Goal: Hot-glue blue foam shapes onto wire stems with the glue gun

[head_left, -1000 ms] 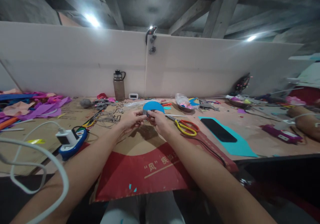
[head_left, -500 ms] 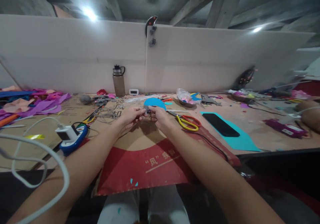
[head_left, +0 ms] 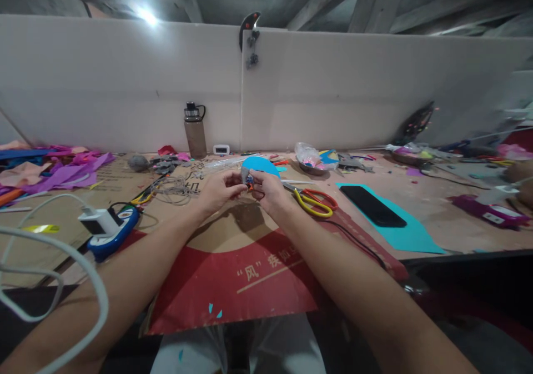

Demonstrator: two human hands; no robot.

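Between my two hands is a small grey piece [head_left: 245,175] with a bit of orange and blue on its lower part. My left hand [head_left: 225,192] pinches at its left side, fingertips together. From the right, my right hand [head_left: 266,189] grips the same piece between thumb and fingers. Both hands are above a red and brown cardboard sheet [head_left: 233,285]. Just behind them lies a blue round piece [head_left: 262,165]. Scissors with red and yellow handles [head_left: 318,203] rest to the right of my right hand.
A black phone [head_left: 372,206] lies on turquoise sheet. A blue power strip [head_left: 114,238] with a white charger and cable is at left. Behind stand a bottle [head_left: 195,135] and a bowl [head_left: 312,168] holding plastic. Another person's hand shows at the far right edge.
The grey piece has been raised and turned slightly, so its orange and blue part shows. My left fingers have shifted on it. The view has moved a little.
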